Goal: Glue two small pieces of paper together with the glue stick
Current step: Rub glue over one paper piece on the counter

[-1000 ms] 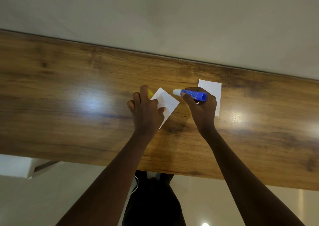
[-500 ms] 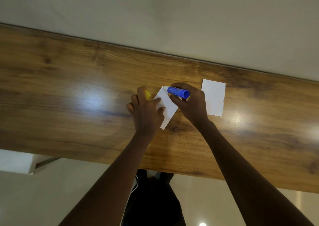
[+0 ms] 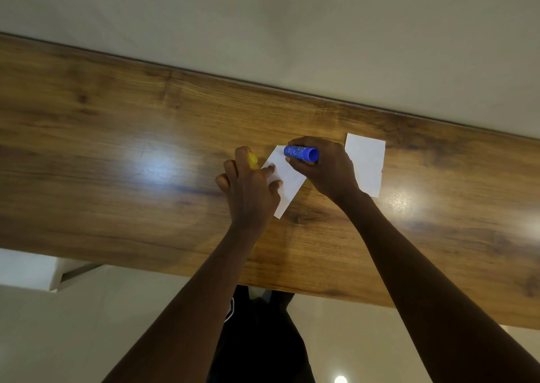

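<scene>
A small white paper (image 3: 287, 179) lies tilted on the wooden table (image 3: 117, 154). My left hand (image 3: 249, 188) presses its left side with thumb and fingertip, and a yellow cap (image 3: 252, 159) is tucked between that hand's fingers. My right hand (image 3: 324, 168) grips the blue glue stick (image 3: 301, 152), held sideways with its tip down at the paper's upper corner; the tip itself is hidden. A second white paper (image 3: 365, 163) lies flat just right of my right hand.
The table's far edge meets a pale wall (image 3: 292, 32). Its near edge runs across the lower view, with the floor and my dark clothing (image 3: 257, 339) below. Bright light spots reflect on the tabletop.
My right hand has brought the glue stick left from over the second paper onto the first paper's upper corner. My left hand has stayed pressing the first paper.
</scene>
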The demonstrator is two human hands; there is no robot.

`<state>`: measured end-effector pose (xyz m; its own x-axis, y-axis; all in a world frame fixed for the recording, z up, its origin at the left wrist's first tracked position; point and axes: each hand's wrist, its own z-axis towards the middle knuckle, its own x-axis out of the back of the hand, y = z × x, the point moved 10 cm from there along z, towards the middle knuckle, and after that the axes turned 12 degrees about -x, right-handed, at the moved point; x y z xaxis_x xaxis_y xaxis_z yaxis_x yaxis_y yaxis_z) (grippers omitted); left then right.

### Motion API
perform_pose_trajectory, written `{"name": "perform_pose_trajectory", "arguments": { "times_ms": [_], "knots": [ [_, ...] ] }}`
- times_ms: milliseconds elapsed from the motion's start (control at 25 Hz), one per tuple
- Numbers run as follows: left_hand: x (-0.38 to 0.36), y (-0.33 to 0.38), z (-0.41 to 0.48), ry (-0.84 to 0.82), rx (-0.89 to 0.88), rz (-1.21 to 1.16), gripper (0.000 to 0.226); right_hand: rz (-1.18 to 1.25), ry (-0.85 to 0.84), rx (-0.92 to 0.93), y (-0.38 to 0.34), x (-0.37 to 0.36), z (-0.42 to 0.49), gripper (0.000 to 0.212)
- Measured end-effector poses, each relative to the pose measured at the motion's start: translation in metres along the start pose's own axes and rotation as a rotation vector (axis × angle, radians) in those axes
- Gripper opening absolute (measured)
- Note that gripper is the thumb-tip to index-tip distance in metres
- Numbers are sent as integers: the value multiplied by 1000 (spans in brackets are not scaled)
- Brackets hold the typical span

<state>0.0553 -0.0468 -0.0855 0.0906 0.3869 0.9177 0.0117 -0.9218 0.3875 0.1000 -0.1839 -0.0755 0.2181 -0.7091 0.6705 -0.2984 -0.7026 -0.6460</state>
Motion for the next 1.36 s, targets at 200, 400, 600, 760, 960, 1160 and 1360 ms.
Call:
{"name": "perform_pose_trajectory", "arguments": {
  "times_ms": [200, 400, 600, 760, 960, 1160, 1360],
  "knots": [
    [0, -1, 1, 2, 11, 6, 37, -23, -6, -41, 15, 9, -4, 30],
    [0, -1, 0, 5, 14, 11, 36, -20, -11, -47, 25, 15, -13, 31],
    [1, -1, 0, 9, 16, 10, 37, -15, 1, -32, 32, 23, -23, 30],
    [1, -1, 0, 15, 14, 21, 37, -19, 16, -13, 36, 27, -27, 28],
    [2, 1, 0, 1, 16, 34, 35, 7, 17, -16, 36, 28, -29, 28],
    [8, 21, 13, -81, -241, 99, 30, 447, 220, -163, 56, 59, -40, 29],
    [11, 49, 12, -110, -656, 309, 36, 581, 247, -262, 60, 54, -47, 26]
  ]
}}
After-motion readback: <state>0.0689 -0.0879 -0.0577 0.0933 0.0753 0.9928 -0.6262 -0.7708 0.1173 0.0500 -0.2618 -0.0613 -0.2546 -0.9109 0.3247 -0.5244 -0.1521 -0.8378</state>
